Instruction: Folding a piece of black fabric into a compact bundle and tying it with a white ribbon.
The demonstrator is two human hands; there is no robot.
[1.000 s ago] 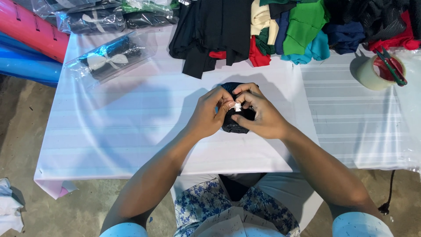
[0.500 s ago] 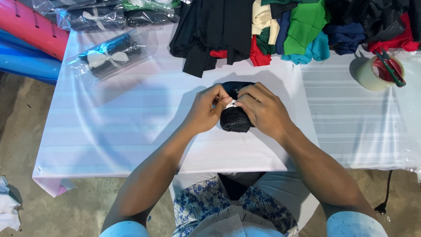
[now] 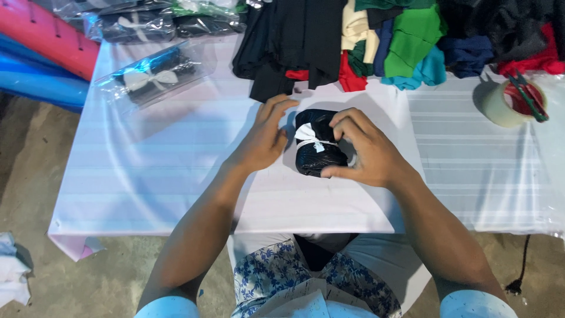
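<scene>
A rolled black cloth bundle (image 3: 318, 148) tied with a white ribbon bow (image 3: 310, 135) lies on the white striped table (image 3: 176, 176). My left hand (image 3: 263, 138) rests just left of the bundle, fingers spread and touching its side. My right hand (image 3: 365, 150) curves around the bundle's right side, thumb under its near edge and fingers over its top. Neither hand pinches the ribbon.
A clear bag with a bow-tied black bundle (image 3: 154, 76) lies at the left, more bags (image 3: 135, 23) behind it. A pile of black and coloured cloth (image 3: 376, 41) spans the far edge. A tape roll with scissors (image 3: 513, 101) stands right. Red and blue rolls (image 3: 41, 59) lie left.
My hands have let go of the white ribbon and drawn apart to either side of the bundle. The tied bow now shows on top.
</scene>
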